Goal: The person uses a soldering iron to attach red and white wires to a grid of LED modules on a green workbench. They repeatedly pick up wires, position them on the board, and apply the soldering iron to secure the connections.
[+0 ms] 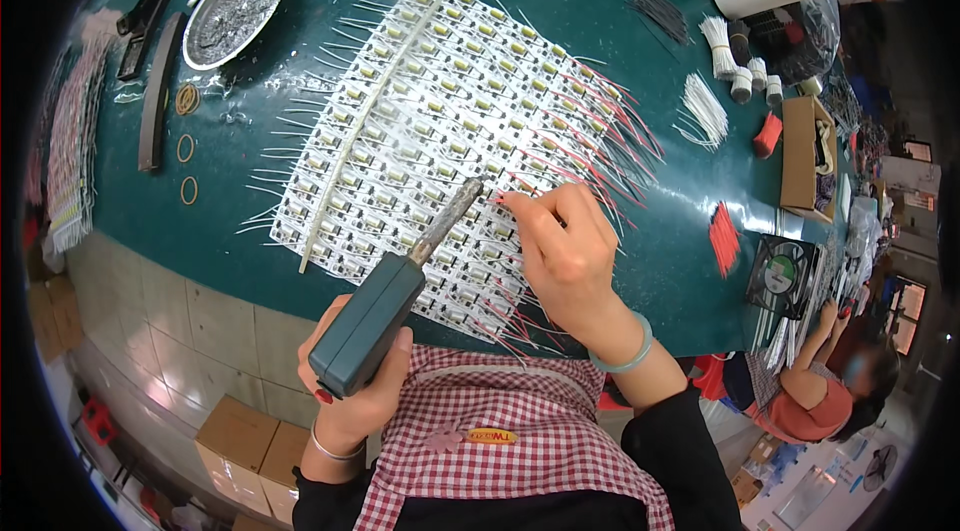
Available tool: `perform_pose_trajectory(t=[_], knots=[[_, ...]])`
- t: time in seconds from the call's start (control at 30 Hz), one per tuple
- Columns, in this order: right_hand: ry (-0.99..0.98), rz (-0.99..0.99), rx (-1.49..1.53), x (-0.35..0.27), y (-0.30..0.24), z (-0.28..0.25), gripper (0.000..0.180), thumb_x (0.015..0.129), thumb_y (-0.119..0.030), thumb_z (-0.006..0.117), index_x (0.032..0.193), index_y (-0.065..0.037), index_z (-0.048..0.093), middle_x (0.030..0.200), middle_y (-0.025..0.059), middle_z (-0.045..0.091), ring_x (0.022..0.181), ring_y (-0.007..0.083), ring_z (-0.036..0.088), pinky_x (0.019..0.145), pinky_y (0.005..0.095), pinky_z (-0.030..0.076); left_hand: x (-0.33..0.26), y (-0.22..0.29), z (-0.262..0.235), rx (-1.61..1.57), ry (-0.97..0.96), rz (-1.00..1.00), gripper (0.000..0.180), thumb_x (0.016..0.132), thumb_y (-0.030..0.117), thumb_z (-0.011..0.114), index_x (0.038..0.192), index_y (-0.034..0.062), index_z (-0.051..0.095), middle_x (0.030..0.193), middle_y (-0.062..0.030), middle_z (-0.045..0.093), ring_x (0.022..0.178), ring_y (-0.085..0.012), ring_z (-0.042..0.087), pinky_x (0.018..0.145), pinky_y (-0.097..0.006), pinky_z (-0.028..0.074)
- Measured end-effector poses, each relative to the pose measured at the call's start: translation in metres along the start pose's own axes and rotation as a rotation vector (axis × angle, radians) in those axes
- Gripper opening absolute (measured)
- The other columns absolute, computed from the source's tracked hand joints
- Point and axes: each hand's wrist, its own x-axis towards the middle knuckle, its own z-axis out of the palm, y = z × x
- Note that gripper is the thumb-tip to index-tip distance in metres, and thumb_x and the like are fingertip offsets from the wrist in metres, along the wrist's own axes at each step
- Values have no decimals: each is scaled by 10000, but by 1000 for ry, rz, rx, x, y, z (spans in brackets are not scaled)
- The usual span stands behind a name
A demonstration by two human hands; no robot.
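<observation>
In my left hand (365,401) is a soldering gun (372,316) with a dark green body, my fingers wrapped round its grip. Its long metal tip slants up and right over a large panel of small white circuit boards (400,121). Close to that tip, my right hand (570,246) is closed in a pinch at the panel's surface, on what looks like a thin red wire, mostly hidden by the fingers. Red wires (610,146) stick out along the panel's right side, white wires (285,153) along its left. A pale strip (370,131) lies lengthwise across the boards.
A silvery bowl (232,16) of metal scraps, a dark bar (160,96) and rubber bands (187,99) lie at left. Bundled white wires (705,111), loose red wires (723,241), a cardboard box (805,156) and a small fan (783,274) are at right. Another person (815,381) works beyond.
</observation>
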Motion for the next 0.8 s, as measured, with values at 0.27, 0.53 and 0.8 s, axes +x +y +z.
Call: perform_pose_trajectory(t=[0.27, 0.53, 0.8], knots=[[-30, 7, 10, 0, -1, -2, 311, 665, 82, 654, 959, -16, 679, 761, 68, 480, 688, 217, 519, 569, 333, 443, 4, 2, -4, 91, -37, 93, 209, 727, -47, 718, 925, -80, 659, 908, -169, 656, 724, -221, 651, 619, -288, 511], [-49, 18, 12, 1, -2, -4, 307, 659, 85, 641, 949, -10, 681, 766, 69, 482, 698, 217, 519, 579, 334, 446, 4, 2, -4, 121, -77, 81, 188, 721, -43, 722, 896, -70, 660, 888, -161, 655, 699, -228, 648, 610, -294, 506], [-57, 8, 2, 1, -3, -2, 285, 665, 67, 650, 943, 10, 676, 761, 70, 480, 696, 217, 504, 575, 331, 435, 6, -2, 0, 96, -69, 98, 155, 720, -40, 721, 860, -52, 655, 824, -129, 629, 656, -201, 623, 577, -285, 481]])
